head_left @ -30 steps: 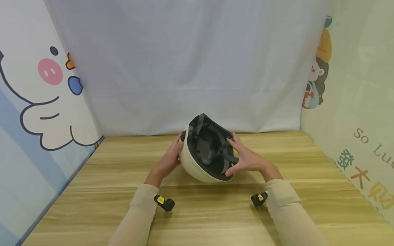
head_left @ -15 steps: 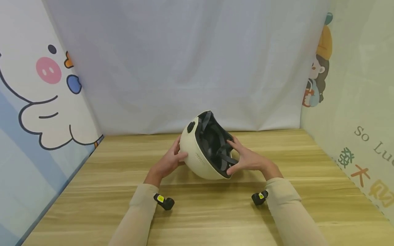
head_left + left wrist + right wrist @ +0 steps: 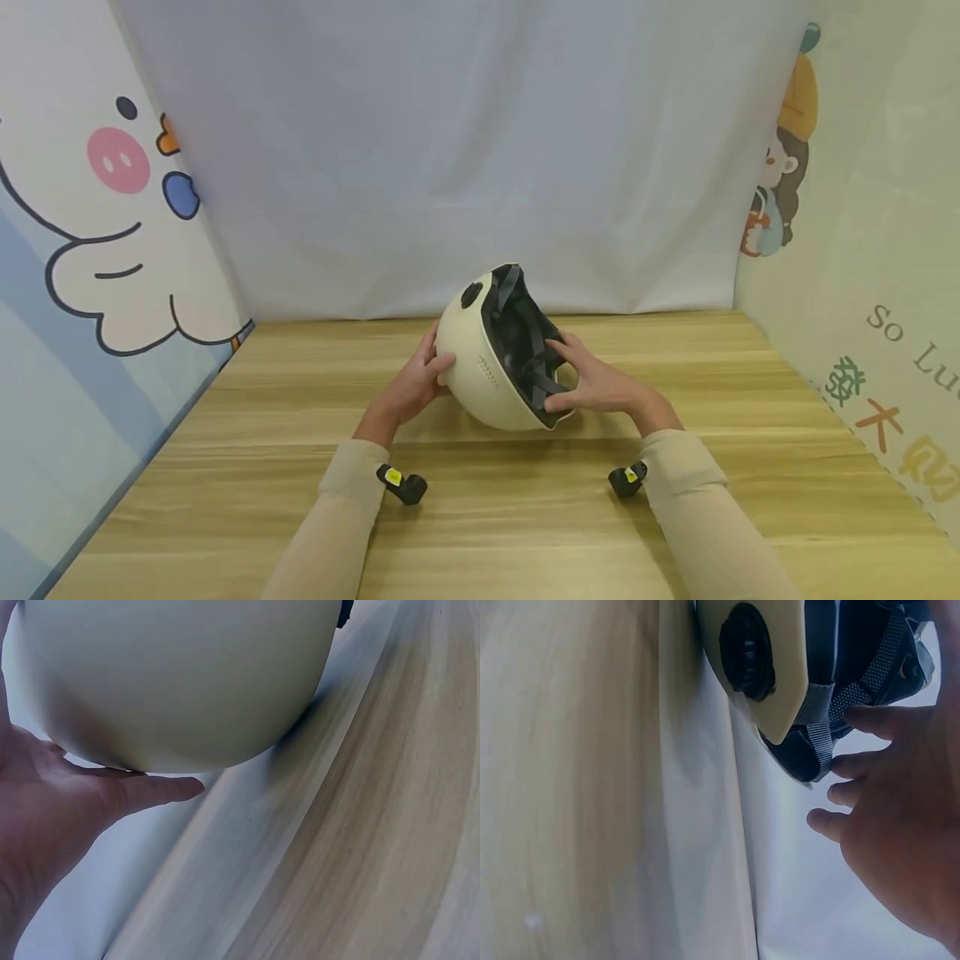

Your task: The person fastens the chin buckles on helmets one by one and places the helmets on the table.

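Note:
A cream helmet [image 3: 468,375] is tilted over the table, its black-lined opening turned to the right. My left hand [image 3: 408,387] holds the rounded shell from the left, thumb on the near side; its other fingers are mostly hidden behind. In the left wrist view, that thumb lies along the smooth shell [image 3: 187,682]. At the opening's right side, my right hand [image 3: 603,385] grips across the rim with thumb and fingers spread apart. Dark webbing straps [image 3: 821,739] lie by its fingertips in the right wrist view. A round black knob [image 3: 471,295] sits on the shell.
The wood-grain table [image 3: 480,533] ends at a pale hanging cloth [image 3: 480,158]. Cartoon-printed panels stand at the left [image 3: 120,267] and right [image 3: 862,250]. A small black camera sits on each cuff, one at the left [image 3: 405,485] and one at the right [image 3: 627,480].
Between my hands the helmet has turned so that its opening faces more to the right and more outer shell shows. The left thumb has come onto the shell's near side; the right hand barely shifted.

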Demonstrator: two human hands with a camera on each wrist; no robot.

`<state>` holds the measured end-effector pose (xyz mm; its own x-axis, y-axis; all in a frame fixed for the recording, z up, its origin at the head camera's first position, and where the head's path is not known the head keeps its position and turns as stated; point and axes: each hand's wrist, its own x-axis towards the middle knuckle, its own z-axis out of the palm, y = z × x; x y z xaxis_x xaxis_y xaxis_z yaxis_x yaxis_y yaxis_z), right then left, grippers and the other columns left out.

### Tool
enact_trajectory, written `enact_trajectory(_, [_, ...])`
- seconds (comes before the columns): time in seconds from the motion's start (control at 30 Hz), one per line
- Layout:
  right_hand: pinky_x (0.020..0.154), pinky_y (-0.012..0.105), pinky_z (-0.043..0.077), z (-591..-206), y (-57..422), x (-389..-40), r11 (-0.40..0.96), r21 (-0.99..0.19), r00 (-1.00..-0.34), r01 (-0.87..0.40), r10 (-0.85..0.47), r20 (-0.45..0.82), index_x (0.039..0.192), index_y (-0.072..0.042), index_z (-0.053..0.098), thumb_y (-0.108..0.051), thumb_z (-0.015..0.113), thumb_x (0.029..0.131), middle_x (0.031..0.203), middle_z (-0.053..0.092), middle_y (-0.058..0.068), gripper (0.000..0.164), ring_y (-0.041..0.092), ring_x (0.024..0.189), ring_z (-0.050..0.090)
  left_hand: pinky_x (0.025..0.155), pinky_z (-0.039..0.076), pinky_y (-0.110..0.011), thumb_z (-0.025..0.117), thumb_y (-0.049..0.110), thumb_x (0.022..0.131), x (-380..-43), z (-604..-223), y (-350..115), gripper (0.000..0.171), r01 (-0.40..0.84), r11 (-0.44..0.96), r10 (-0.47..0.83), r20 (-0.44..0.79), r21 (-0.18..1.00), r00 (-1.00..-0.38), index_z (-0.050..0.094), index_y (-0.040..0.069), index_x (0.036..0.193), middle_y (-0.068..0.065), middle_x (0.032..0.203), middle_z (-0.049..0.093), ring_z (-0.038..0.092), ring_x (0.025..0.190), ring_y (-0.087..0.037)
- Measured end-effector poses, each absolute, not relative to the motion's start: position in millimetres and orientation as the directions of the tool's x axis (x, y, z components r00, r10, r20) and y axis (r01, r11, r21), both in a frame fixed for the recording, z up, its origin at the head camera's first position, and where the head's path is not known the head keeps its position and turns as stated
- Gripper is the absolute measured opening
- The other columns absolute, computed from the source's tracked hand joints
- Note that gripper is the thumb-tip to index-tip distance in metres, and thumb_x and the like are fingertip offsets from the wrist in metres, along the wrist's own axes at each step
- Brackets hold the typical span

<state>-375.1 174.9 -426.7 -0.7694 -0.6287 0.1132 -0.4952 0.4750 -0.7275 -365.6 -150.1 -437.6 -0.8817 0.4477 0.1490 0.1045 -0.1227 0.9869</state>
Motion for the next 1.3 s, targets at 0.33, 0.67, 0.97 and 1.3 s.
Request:
enact_trajectory(0.33, [0.114, 0.061, 0.019, -427.3, 170.0, -373.8, 0.51, -0.732, -0.794, -0.452, -0.605, 0.069, 0.159, -0.001, 0.02, -0.063, 0.079, 0.074, 0.165, 0.002, 0.019, 0.12, 0.04, 0.15, 0.007, 0.106, 0.027, -0.071, 0.052, 0.031, 0.098, -364.0, -435.6, -148.3, 0.081, 0.123, -0.115, 0.44, 0.162, 0.986, -0.883, 0.002, 0.03, 0.161, -0.018, 0.162, 0.014, 0.027, 0.142, -0.041])
enact_trajectory(0.67, [0.113, 0.063, 0.019, -431.7, 168.8, -375.2, 0.464, -0.778, -0.766, -0.423, -0.642, 0.034, 0.158, -0.001, 0.021, -0.067, 0.081, 0.069, 0.165, 0.004, 0.021, 0.126, 0.044, 0.148, 0.01, 0.104, 0.025, -0.073, 0.052, 0.035, 0.097, -362.2, -434.7, -147.8, 0.083, 0.132, -0.147, 0.439, 0.184, 0.98, -0.879, -0.002, 0.034, 0.161, -0.013, 0.165, 0.005, 0.02, 0.146, -0.04])
enact_trajectory(0.97, [0.112, 0.063, 0.021, -434.0, 168.3, -374.4, 0.459, -0.781, -0.757, -0.423, -0.653, 0.027, 0.159, -0.006, 0.023, -0.072, 0.08, 0.066, 0.165, 0.002, 0.02, 0.127, 0.044, 0.148, 0.013, 0.103, 0.024, -0.075, 0.055, 0.04, 0.097, -362.4, -435.4, -147.3, 0.086, 0.142, -0.16, 0.444, 0.2, 0.977, -0.873, -0.002, 0.033, 0.161, -0.011, 0.165, 0.003, 0.018, 0.146, -0.041])
enact_trajectory(1.3, [0.113, 0.063, 0.021, -433.1, 164.8, -372.2, 0.505, -0.765, -0.774, -0.4, -0.633, -0.014, 0.159, -0.005, 0.023, -0.069, 0.081, 0.067, 0.165, 0.007, 0.019, 0.126, 0.042, 0.148, 0.014, 0.102, 0.022, -0.076, 0.046, 0.041, 0.094, -364.8, -439.9, -147.1, 0.079, 0.095, -0.192, 0.439, 0.172, 0.977, -0.882, 0.003, 0.036, 0.16, -0.001, 0.165, 0.0, 0.011, 0.147, -0.041])
